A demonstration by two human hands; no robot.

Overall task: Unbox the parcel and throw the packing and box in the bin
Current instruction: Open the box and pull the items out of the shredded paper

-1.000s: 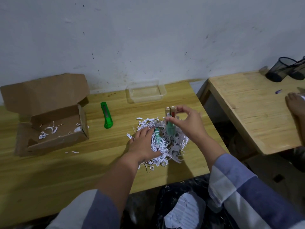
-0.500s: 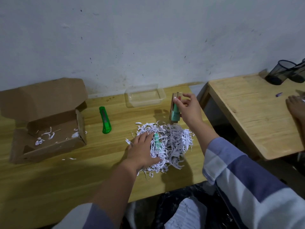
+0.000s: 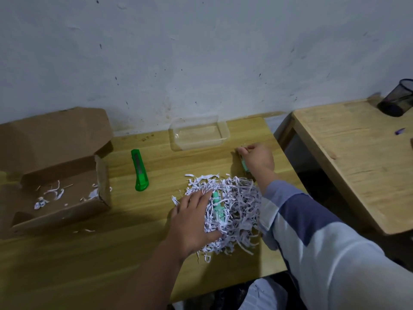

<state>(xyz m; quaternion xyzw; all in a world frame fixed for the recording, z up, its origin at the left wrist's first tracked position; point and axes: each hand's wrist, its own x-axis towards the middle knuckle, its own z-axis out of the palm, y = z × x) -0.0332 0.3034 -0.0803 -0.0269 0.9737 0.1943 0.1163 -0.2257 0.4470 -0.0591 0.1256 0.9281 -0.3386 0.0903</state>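
An open brown cardboard box (image 3: pixel 60 193) lies at the left of the wooden table (image 3: pixel 89 260), with a few paper scraps inside. A heap of white shredded paper (image 3: pixel 237 202) sits near the table's front right. A teal item (image 3: pixel 216 204) pokes out of the heap. My left hand (image 3: pixel 192 220) rests flat on the heap's left side, fingers spread. My right hand (image 3: pixel 257 159) is past the heap, low on the table, its fingers closed around a small carded teal item (image 3: pixel 244 166) that it mostly hides.
A green utility knife (image 3: pixel 139 173) lies between box and heap. A clear plastic tray (image 3: pixel 199 136) stands by the wall. A second wooden table (image 3: pixel 357 157) at the right carries a black mesh cup (image 3: pixel 397 99). A black bin bag with white paper (image 3: pixel 263 294) is below the table's front edge.
My right hand carried the carded teal item from above the shredded paper away to the far side and down onto the table. My left hand stayed on the heap.
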